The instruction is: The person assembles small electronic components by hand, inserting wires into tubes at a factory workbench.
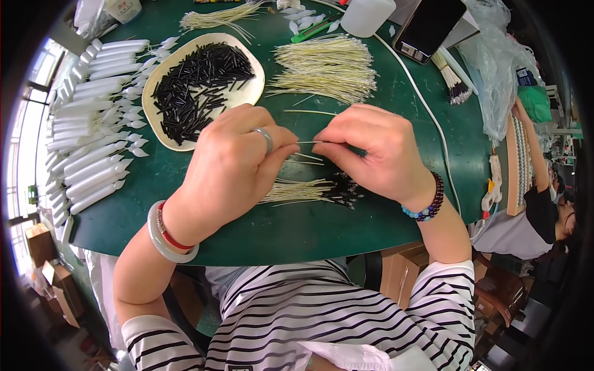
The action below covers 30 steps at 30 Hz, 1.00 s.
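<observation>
My left hand (241,154) and my right hand (374,148) face each other over the green table, thumb and forefinger of each pinched together. Between them runs a thin pale wire (307,142), its ends hidden in my fingertips. Whether a black sleeve is on it, I cannot tell. Just left of my left hand stands a cream dish (252,93) full of short black tubes (201,80). Beyond my hands lies a thick bundle of pale yellow wires (325,67). Below them, partly covered by my left hand, is a smaller bundle of wires with black ends (309,191).
Rows of white candle-shaped sticks (99,157) with flame-shaped tips cover the left side. At the back are a white container (367,17), a green cutter (311,31) and a phone (430,28). A white cable (424,96) curves down the right. Another person (533,216) sits far right.
</observation>
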Motion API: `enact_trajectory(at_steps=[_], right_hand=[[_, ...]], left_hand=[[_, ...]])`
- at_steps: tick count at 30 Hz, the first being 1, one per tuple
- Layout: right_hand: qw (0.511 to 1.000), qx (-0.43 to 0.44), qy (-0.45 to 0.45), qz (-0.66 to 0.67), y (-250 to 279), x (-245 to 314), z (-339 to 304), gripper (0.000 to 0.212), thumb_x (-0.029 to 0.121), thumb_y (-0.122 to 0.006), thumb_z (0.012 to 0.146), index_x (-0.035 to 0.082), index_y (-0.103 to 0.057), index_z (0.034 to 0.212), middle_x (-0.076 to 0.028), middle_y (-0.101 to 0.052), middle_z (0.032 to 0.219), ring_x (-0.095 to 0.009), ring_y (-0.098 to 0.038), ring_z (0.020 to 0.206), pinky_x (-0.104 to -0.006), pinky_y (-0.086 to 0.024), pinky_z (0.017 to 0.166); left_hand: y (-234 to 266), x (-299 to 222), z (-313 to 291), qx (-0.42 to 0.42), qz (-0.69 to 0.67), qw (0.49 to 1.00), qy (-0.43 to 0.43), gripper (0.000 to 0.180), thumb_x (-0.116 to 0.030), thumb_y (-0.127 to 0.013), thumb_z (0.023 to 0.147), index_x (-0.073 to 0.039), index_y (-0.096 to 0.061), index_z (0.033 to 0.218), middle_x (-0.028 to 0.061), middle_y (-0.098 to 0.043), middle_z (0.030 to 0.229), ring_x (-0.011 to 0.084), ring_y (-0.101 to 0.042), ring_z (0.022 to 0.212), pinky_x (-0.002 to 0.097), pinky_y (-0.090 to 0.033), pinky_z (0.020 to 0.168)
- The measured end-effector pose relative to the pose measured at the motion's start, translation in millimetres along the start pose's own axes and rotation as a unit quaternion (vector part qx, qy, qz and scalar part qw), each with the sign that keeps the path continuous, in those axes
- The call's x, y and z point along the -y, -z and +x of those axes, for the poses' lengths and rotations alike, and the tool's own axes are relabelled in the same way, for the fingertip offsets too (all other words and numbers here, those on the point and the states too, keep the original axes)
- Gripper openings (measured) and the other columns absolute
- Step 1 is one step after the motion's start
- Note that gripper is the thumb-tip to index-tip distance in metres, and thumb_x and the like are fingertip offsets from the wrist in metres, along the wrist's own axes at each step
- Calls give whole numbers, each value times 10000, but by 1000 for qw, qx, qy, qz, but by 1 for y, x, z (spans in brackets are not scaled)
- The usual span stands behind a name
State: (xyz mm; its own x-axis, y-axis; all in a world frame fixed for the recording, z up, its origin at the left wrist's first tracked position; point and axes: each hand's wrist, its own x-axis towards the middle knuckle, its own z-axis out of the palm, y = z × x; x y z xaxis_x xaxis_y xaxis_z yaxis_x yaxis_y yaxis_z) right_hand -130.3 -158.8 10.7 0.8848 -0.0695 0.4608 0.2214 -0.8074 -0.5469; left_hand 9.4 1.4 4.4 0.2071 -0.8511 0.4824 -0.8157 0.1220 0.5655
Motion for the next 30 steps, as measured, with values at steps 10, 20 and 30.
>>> enact_trajectory(at_steps=[10,20,30], right_hand=[[998,27,-60,-9,8,-20,7,249,216,-744,739,20,-643,855,-104,-621,826,-284,-587,775,-363,-478,695],[990,17,-41,-134,-13,-30,9,123,64,-634,808,14,-529,846,-119,-576,808,-303,-566,823,-387,-465,741],[998,-19,-52,-33,-1,-22,2,101,30,-595,840,9,-599,939,-114,-581,777,-284,-589,693,-348,-475,618]], left_hand=[[-4,9,-2,54,146,986,-56,98,-40,-720,702,-18,-657,775,72,-554,715,262,-548,690,369,-440,659],[4,10,1,59,75,995,-36,190,-90,-738,707,-42,-700,887,97,-637,860,273,-589,811,369,-462,756],[32,34,8,11,93,979,180,167,-135,-679,793,30,-664,802,145,-615,730,313,-592,692,380,-470,659]])
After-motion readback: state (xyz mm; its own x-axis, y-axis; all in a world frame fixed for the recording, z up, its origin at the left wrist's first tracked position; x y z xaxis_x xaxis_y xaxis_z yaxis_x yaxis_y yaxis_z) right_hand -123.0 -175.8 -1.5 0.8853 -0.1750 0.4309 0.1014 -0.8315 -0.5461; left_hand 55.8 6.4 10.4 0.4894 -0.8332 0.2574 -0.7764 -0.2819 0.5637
